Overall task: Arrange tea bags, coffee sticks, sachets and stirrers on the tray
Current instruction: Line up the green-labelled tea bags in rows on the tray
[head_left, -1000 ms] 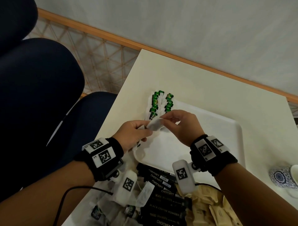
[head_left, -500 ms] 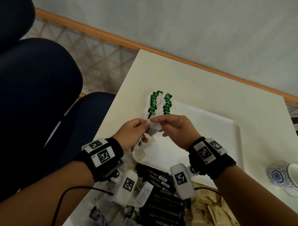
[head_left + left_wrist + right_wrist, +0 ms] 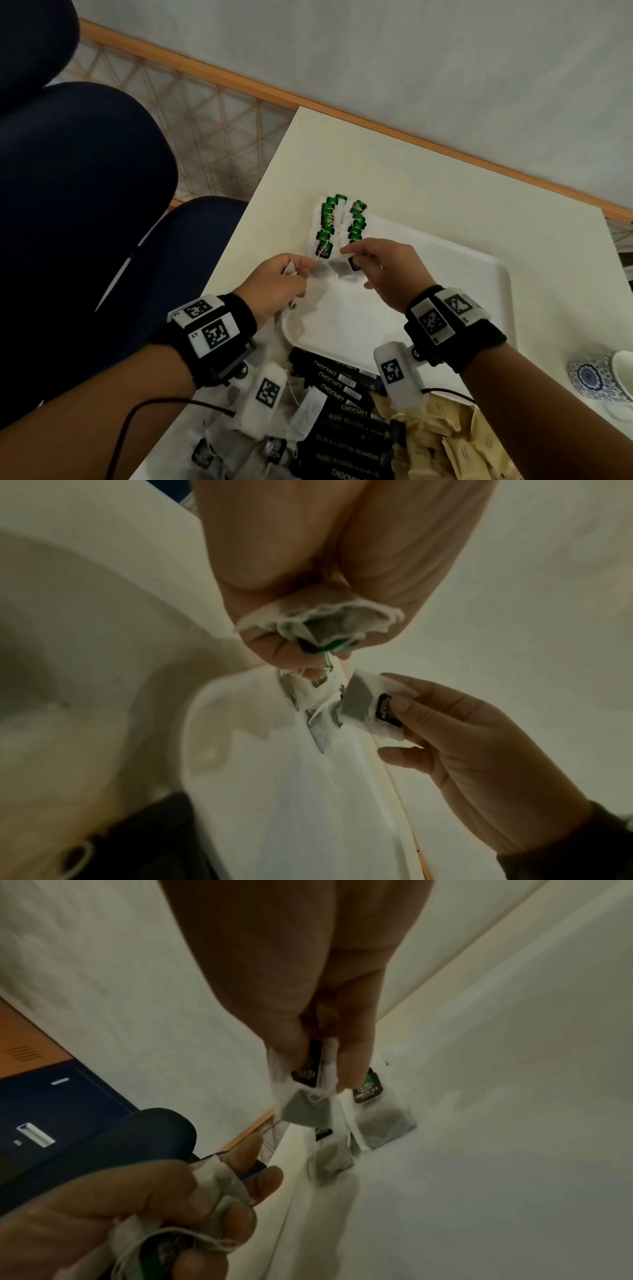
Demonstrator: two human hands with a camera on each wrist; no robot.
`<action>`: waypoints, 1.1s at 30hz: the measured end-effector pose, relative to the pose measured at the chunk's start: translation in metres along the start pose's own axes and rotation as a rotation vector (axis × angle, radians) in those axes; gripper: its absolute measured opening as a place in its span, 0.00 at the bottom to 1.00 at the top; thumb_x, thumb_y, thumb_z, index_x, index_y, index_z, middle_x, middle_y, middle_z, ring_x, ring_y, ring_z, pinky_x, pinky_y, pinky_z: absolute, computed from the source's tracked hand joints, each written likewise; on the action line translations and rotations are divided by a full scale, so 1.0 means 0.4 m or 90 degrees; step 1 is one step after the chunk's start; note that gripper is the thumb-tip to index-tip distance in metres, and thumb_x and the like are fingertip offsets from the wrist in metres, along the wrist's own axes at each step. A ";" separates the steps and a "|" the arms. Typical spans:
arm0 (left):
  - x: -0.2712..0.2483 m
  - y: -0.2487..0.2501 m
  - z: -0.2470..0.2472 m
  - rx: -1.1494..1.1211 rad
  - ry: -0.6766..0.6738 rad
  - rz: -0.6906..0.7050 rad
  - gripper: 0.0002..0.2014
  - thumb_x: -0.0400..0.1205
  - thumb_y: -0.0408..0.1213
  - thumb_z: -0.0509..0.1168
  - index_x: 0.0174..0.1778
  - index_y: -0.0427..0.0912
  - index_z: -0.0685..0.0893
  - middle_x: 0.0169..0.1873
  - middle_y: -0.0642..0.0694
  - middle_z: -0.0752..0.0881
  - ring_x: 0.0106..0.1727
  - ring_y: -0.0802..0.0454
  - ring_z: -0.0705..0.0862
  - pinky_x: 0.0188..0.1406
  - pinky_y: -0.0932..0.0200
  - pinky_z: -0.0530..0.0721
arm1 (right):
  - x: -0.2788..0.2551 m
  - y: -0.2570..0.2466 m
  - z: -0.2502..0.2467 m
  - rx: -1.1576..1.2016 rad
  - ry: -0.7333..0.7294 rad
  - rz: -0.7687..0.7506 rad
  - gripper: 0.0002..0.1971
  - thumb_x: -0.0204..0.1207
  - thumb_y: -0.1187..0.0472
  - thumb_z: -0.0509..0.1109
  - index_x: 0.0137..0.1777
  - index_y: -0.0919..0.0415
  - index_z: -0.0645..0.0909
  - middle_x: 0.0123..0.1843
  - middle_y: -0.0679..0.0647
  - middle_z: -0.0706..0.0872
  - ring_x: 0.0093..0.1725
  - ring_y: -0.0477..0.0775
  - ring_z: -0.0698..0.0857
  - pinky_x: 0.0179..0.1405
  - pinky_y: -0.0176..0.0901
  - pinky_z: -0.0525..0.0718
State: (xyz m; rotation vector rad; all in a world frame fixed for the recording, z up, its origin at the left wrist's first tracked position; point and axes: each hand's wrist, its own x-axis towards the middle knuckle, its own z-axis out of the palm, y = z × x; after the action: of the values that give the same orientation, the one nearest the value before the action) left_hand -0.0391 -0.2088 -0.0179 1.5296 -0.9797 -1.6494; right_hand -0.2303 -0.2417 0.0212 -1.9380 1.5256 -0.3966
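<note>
A white tray (image 3: 472,274) lies on the cream table. Two rows of green-tagged tea bags (image 3: 339,222) line its far left corner. My right hand (image 3: 356,263) pinches one tea bag (image 3: 342,275) by its top edge and dark tag, just above the near end of the rows; the same tea bag (image 3: 301,1104) hangs from thumb and finger in the right wrist view. My left hand (image 3: 294,277) grips a bunch of tea bags (image 3: 322,620) at the tray's left rim. Black coffee sticks (image 3: 346,421) and beige sachets (image 3: 445,445) lie heaped in front.
Loose tea bags (image 3: 239,448) lie at the table's near left corner. A blue-patterned cup (image 3: 596,377) stands at the right edge. A dark blue chair (image 3: 85,205) is at the left, beside the table. Most of the tray's floor is bare.
The two hands were pinching one tea bag together; now they have drawn apart. The right hand carries that bag toward the near end of the rows while the left keeps its bunch.
</note>
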 end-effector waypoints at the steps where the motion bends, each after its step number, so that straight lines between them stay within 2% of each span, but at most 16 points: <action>1: -0.002 0.000 -0.004 0.005 0.004 0.004 0.20 0.77 0.18 0.58 0.46 0.49 0.84 0.47 0.47 0.81 0.39 0.51 0.79 0.28 0.66 0.77 | 0.002 0.001 0.000 -0.001 0.005 0.005 0.14 0.80 0.66 0.63 0.59 0.52 0.86 0.48 0.46 0.85 0.45 0.50 0.84 0.52 0.44 0.84; 4: -0.003 0.002 -0.016 -0.009 0.026 0.006 0.17 0.78 0.19 0.58 0.45 0.47 0.83 0.44 0.48 0.80 0.30 0.55 0.75 0.19 0.71 0.73 | 0.006 0.001 0.010 -0.029 -0.005 -0.013 0.16 0.77 0.66 0.68 0.61 0.50 0.84 0.46 0.43 0.84 0.46 0.45 0.82 0.52 0.30 0.77; 5: -0.002 0.002 -0.020 -0.014 0.039 0.006 0.16 0.79 0.20 0.58 0.45 0.46 0.83 0.42 0.48 0.80 0.30 0.56 0.75 0.22 0.70 0.74 | 0.007 -0.001 0.015 -0.034 -0.022 -0.025 0.16 0.76 0.67 0.70 0.61 0.50 0.84 0.45 0.43 0.84 0.46 0.43 0.81 0.50 0.25 0.75; 8: 0.003 0.001 -0.035 -0.020 0.086 0.001 0.14 0.81 0.24 0.58 0.46 0.48 0.83 0.41 0.47 0.81 0.37 0.53 0.77 0.37 0.62 0.77 | 0.015 -0.010 0.032 -0.041 -0.086 -0.054 0.18 0.75 0.69 0.69 0.61 0.48 0.84 0.44 0.43 0.88 0.46 0.41 0.83 0.46 0.18 0.74; 10: 0.006 0.002 -0.046 -0.022 0.105 0.000 0.14 0.81 0.25 0.57 0.47 0.48 0.83 0.41 0.46 0.81 0.38 0.52 0.77 0.37 0.60 0.77 | 0.026 -0.022 0.041 -0.042 -0.118 -0.054 0.18 0.76 0.68 0.68 0.60 0.48 0.84 0.47 0.43 0.90 0.46 0.38 0.82 0.46 0.17 0.74; 13: 0.007 0.004 -0.059 -0.026 0.113 -0.001 0.14 0.82 0.26 0.57 0.48 0.49 0.83 0.43 0.46 0.81 0.40 0.51 0.78 0.35 0.61 0.78 | 0.051 -0.030 0.050 -0.012 -0.123 -0.005 0.17 0.76 0.69 0.68 0.59 0.49 0.85 0.47 0.46 0.89 0.45 0.39 0.81 0.43 0.18 0.75; 17: 0.008 0.007 -0.065 -0.045 0.112 -0.014 0.14 0.82 0.26 0.57 0.49 0.47 0.84 0.43 0.44 0.81 0.40 0.49 0.77 0.32 0.57 0.77 | 0.085 -0.021 0.063 0.007 -0.084 0.043 0.16 0.75 0.68 0.70 0.58 0.49 0.85 0.43 0.43 0.86 0.43 0.37 0.81 0.41 0.20 0.74; 20: 0.010 0.010 -0.063 -0.069 0.111 -0.028 0.15 0.80 0.24 0.55 0.48 0.45 0.84 0.43 0.43 0.81 0.40 0.47 0.78 0.33 0.54 0.75 | 0.102 -0.015 0.066 0.049 -0.042 0.061 0.14 0.75 0.68 0.70 0.56 0.50 0.85 0.38 0.41 0.84 0.40 0.37 0.81 0.35 0.18 0.75; 24: 0.014 0.016 -0.056 -0.102 0.095 -0.041 0.17 0.79 0.22 0.52 0.49 0.42 0.83 0.43 0.44 0.82 0.38 0.50 0.79 0.32 0.55 0.74 | 0.110 -0.007 0.068 0.106 -0.023 0.073 0.14 0.74 0.67 0.72 0.54 0.49 0.85 0.41 0.47 0.87 0.44 0.42 0.84 0.40 0.26 0.78; 28: 0.014 0.024 -0.047 -0.132 0.080 -0.051 0.15 0.81 0.23 0.51 0.51 0.39 0.82 0.44 0.43 0.81 0.37 0.50 0.80 0.29 0.59 0.78 | 0.108 0.004 0.074 0.097 -0.027 0.068 0.14 0.75 0.67 0.71 0.55 0.49 0.85 0.39 0.43 0.84 0.40 0.34 0.80 0.38 0.23 0.75; 33: 0.006 0.030 -0.033 -0.162 0.059 -0.072 0.12 0.86 0.31 0.52 0.54 0.39 0.81 0.45 0.41 0.81 0.36 0.49 0.82 0.25 0.62 0.80 | 0.104 0.013 0.077 0.114 0.016 0.059 0.12 0.75 0.65 0.71 0.53 0.48 0.85 0.41 0.45 0.85 0.37 0.36 0.80 0.36 0.21 0.76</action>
State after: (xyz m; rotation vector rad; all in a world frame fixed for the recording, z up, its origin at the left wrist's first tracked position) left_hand -0.0265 -0.2179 -0.0091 1.4947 -0.6174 -1.6925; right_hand -0.2043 -0.2727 -0.0113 -1.7248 1.5340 -0.5006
